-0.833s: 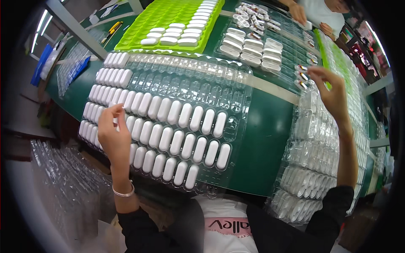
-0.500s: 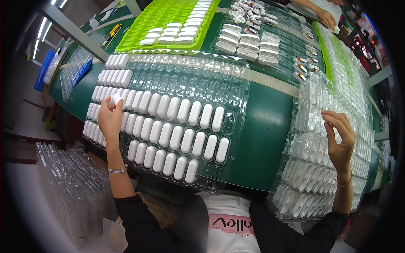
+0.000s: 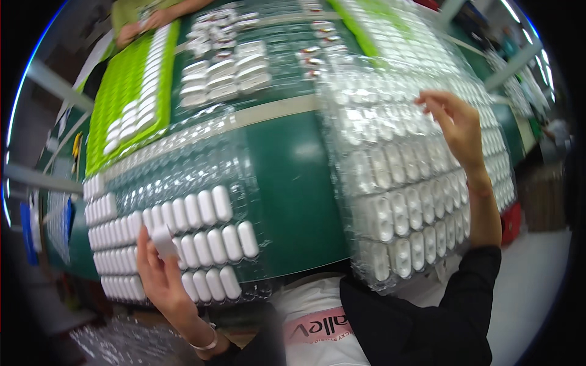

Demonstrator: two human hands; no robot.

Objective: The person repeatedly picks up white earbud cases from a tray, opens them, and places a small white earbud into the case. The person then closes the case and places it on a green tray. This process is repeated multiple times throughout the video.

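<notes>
My left hand (image 3: 160,277) is closed on a white oblong case (image 3: 163,240), pinched between thumb and fingers. It hovers over a clear plastic tray (image 3: 247,183) at the left, where rows of similar white cases (image 3: 221,203) lie. My right hand (image 3: 456,125) reaches over a stack of clear blister trays (image 3: 342,177) on the right. Its fingers stretch toward the left, somewhat apart, with nothing visible in them. Pale oblong pieces (image 3: 403,256) fill the pockets of the right-hand trays.
Beyond the left tray lies a green tray (image 3: 119,91) partly filled with white cases. Opened white cases (image 3: 220,76) and small parts (image 3: 210,33) sit at the far middle. Across the green table (image 3: 299,183), another person's hands (image 3: 143,24) work. Metal posts (image 3: 58,84) rise at the sides.
The view has swung to the right. My left hand has lifted the white case and turned, with the case now showing above its palm. My right hand has reached farther over the right-hand trays.
</notes>
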